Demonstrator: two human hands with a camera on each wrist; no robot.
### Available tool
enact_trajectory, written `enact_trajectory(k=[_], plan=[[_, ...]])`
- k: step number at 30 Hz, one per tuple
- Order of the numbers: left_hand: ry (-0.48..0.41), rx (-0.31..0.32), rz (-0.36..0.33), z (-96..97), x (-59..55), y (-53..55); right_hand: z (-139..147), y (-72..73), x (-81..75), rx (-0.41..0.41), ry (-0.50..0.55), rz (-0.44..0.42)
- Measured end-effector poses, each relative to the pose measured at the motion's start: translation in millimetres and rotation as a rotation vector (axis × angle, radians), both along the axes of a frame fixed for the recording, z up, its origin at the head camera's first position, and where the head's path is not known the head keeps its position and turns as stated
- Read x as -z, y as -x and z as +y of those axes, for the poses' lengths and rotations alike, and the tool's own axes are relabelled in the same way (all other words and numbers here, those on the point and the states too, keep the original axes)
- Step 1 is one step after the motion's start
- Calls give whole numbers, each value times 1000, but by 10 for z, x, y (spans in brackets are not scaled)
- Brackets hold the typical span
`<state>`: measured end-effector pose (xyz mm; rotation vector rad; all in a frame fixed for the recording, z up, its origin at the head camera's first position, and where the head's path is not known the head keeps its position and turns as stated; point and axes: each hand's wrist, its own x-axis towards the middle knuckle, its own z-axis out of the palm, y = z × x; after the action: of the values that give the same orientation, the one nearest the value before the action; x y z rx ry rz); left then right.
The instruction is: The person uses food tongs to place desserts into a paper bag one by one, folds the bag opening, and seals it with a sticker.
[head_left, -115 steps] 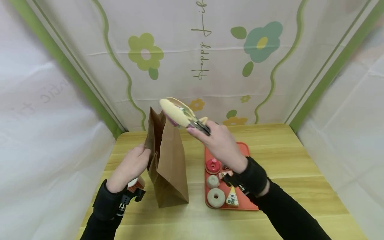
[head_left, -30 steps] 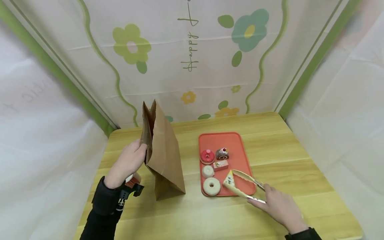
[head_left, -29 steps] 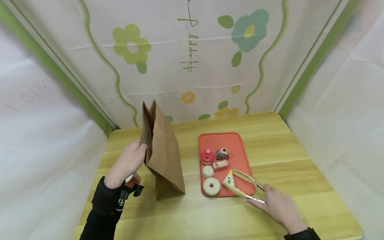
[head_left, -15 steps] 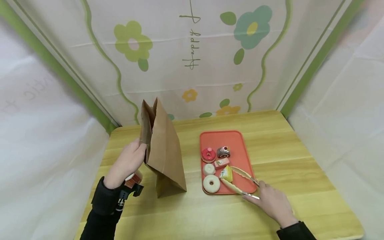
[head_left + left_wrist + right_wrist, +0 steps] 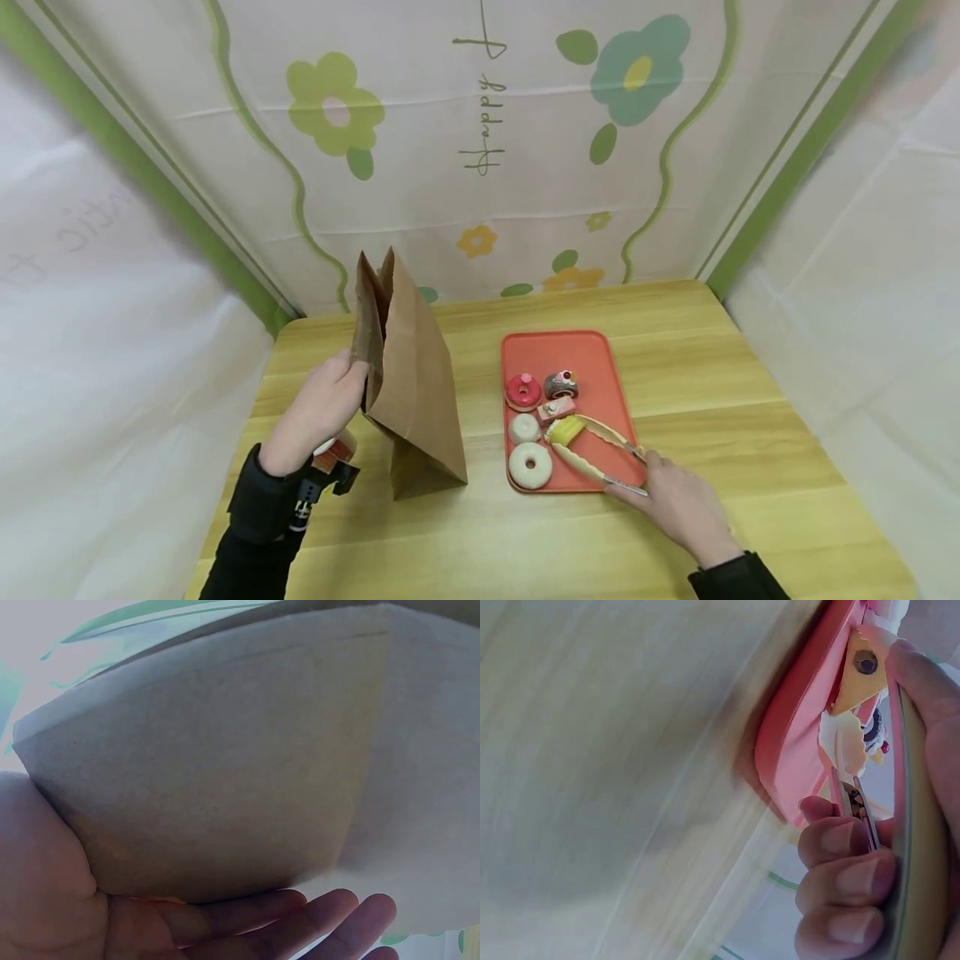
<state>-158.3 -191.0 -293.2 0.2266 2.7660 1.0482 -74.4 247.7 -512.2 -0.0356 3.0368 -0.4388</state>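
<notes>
My left hand (image 5: 322, 412) holds the near left rim of an upright brown paper bag (image 5: 420, 392); in the left wrist view its fingers (image 5: 262, 922) lie along the bag's outside, the thumb's tip hidden. My right hand (image 5: 686, 504) grips tongs (image 5: 618, 485) with pale scalloped tips. The tips are spread at either side of a yellow toy cake slice (image 5: 564, 430), which lies tipped on its side on the red tray (image 5: 600, 367). In the right wrist view, the slice (image 5: 861, 671) shows beyond the tongs' tip (image 5: 844, 742).
Also on the tray are a pink donut (image 5: 523, 392), a chocolate roll (image 5: 561, 384), a pink cake block (image 5: 556, 409), a small white round bun (image 5: 524, 428) and a white donut (image 5: 530, 465). A red-and-white cup-like thing (image 5: 335, 451) stands partly hidden behind my left wrist.
My right hand brought the tongs from above the bag, where they held a sandwich-like item, to the tray. The cake slice has since turned over and shifted slightly left. My left hand stays at the bag.
</notes>
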Motion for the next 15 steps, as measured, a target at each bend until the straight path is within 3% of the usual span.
enact_trajectory(k=[15], plan=[[-5,-5,-16,1,-15,-43,125,-135,55,41,60,40]])
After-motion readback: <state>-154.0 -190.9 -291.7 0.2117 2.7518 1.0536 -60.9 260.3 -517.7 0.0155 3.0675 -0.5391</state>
